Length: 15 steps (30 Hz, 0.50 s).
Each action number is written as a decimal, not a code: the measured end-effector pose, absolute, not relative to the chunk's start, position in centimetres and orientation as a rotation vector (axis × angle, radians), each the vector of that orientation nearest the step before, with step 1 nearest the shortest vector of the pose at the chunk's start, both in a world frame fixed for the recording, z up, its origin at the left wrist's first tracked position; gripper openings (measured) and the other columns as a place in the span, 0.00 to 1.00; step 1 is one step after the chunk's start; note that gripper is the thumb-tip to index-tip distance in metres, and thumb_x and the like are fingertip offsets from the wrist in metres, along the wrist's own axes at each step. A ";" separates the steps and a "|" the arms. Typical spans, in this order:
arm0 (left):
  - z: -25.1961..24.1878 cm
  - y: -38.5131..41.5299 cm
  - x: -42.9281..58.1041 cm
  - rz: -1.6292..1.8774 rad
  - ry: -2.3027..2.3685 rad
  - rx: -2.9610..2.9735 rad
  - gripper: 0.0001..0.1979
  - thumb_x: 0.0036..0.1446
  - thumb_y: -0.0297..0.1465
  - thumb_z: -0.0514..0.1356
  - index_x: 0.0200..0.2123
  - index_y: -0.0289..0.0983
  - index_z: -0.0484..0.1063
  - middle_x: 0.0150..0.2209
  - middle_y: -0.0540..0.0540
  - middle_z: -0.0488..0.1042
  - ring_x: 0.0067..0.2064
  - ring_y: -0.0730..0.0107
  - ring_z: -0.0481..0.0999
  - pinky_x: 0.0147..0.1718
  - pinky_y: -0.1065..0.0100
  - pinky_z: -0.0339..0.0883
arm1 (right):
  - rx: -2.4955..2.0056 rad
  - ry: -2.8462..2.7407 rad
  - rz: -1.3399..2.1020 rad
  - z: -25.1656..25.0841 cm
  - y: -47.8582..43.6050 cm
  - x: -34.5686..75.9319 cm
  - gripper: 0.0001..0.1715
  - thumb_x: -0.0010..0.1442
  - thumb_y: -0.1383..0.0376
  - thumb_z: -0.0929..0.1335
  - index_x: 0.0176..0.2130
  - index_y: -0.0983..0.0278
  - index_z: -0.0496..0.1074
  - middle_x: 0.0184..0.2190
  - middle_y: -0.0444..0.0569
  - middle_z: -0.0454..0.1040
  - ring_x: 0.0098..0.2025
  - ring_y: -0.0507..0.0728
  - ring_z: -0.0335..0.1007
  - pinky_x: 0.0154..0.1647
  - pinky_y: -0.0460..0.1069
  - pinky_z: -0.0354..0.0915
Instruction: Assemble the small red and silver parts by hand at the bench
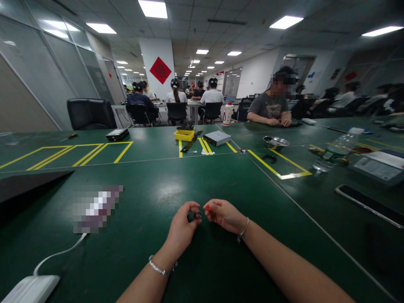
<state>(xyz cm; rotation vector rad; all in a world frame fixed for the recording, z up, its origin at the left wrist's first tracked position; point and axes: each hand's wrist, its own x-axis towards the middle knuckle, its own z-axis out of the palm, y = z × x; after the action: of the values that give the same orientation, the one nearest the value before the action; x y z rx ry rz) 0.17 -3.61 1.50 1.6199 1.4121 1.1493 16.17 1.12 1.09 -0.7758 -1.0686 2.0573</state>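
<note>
Left hand [182, 227] curled, fingertips nearly closed on small red-and-metal part [198, 215]. Right hand [225, 215], just beside at 3 o'clock, pinches small orange piece [207, 208]. Step, judged: fine two-hand handling over table [151, 181]; next move likely calls for steady alignment. Yellow tray [184, 137], 12 o'clock: dark tangled cables [186, 125]. Metal bowl [276, 143], 1–2 o'clock: contents unclear.

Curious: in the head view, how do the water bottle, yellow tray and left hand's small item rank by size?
Largest to smallest:
1. Water bottle
2. Yellow tray
3. Small item in left hand
</note>
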 end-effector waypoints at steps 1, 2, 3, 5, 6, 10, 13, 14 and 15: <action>1.5 -3.6 0.2 1.147 1.418 1.619 0.16 0.40 0.21 0.55 0.35 0.39 0.63 0.30 0.53 0.68 0.33 0.73 0.68 0.36 0.69 0.60 | -0.780 -1.072 2.058 1.1 1.1 16.2 0.11 0.44 0.64 0.70 0.28 0.68 0.69 0.23 0.45 0.70 0.25 0.47 0.65 0.30 0.46 0.59; 1.5 -3.6 0.1 1.146 1.424 1.615 0.15 0.40 0.21 0.56 0.35 0.39 0.64 0.30 0.53 0.68 0.34 0.72 0.69 0.36 0.68 0.60 | -0.779 -1.078 2.058 1.0 1.1 16.2 0.10 0.42 0.66 0.71 0.28 0.68 0.69 0.24 0.45 0.70 0.25 0.47 0.65 0.31 0.46 0.60; 1.4 -3.6 0.1 1.148 1.427 1.606 0.15 0.41 0.21 0.56 0.35 0.39 0.64 0.30 0.53 0.68 0.34 0.72 0.69 0.37 0.68 0.60 | -0.773 -1.087 2.056 1.0 1.1 16.2 0.11 0.40 0.68 0.71 0.28 0.68 0.69 0.24 0.45 0.70 0.26 0.47 0.65 0.31 0.46 0.60; 1.4 -3.5 0.1 1.162 1.425 1.580 0.15 0.41 0.22 0.55 0.35 0.39 0.64 0.31 0.52 0.69 0.35 0.72 0.69 0.38 0.68 0.60 | -0.750 -1.120 2.049 1.0 1.1 16.2 0.12 0.38 0.72 0.72 0.27 0.67 0.69 0.25 0.44 0.70 0.26 0.47 0.65 0.31 0.45 0.59; 1.4 -3.5 0.1 1.175 1.419 1.563 0.14 0.42 0.22 0.55 0.35 0.39 0.64 0.31 0.52 0.70 0.35 0.71 0.70 0.38 0.67 0.60 | -0.736 -1.142 2.046 1.0 1.1 16.2 0.12 0.37 0.72 0.72 0.26 0.67 0.69 0.25 0.43 0.70 0.26 0.47 0.65 0.30 0.44 0.59; 1.2 -3.4 0.0 1.214 1.374 1.483 0.12 0.45 0.24 0.54 0.36 0.38 0.63 0.32 0.50 0.73 0.37 0.70 0.71 0.40 0.66 0.60 | -0.686 -1.245 2.036 1.1 0.9 16.2 0.13 0.33 0.74 0.73 0.24 0.68 0.68 0.25 0.42 0.70 0.26 0.46 0.64 0.28 0.43 0.58; 0.9 -3.3 -0.1 1.211 1.352 1.411 0.11 0.49 0.27 0.52 0.38 0.38 0.61 0.33 0.48 0.73 0.39 0.69 0.72 0.41 0.65 0.60 | -0.706 -1.303 2.043 1.2 0.9 16.2 0.13 0.35 0.72 0.73 0.24 0.68 0.67 0.23 0.42 0.70 0.24 0.46 0.63 0.26 0.43 0.57; 0.9 -3.3 -0.1 1.206 1.348 1.395 0.11 0.50 0.28 0.51 0.39 0.38 0.61 0.33 0.47 0.73 0.39 0.69 0.72 0.41 0.64 0.60 | -0.723 -1.307 2.050 1.3 0.8 16.2 0.12 0.37 0.70 0.72 0.25 0.68 0.67 0.23 0.43 0.70 0.24 0.46 0.63 0.26 0.43 0.57; 0.8 -3.3 -0.1 1.201 1.348 1.385 0.11 0.51 0.29 0.50 0.40 0.38 0.60 0.34 0.47 0.74 0.39 0.69 0.72 0.41 0.64 0.60 | -0.739 -1.302 2.056 1.3 0.8 16.2 0.11 0.39 0.68 0.72 0.26 0.68 0.67 0.22 0.43 0.70 0.23 0.46 0.63 0.26 0.44 0.57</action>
<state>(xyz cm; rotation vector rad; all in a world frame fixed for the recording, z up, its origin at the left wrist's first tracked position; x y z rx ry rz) -0.15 -3.28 0.77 1.3854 1.3479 1.2006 16.19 0.83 1.30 -0.7387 -1.3015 2.0565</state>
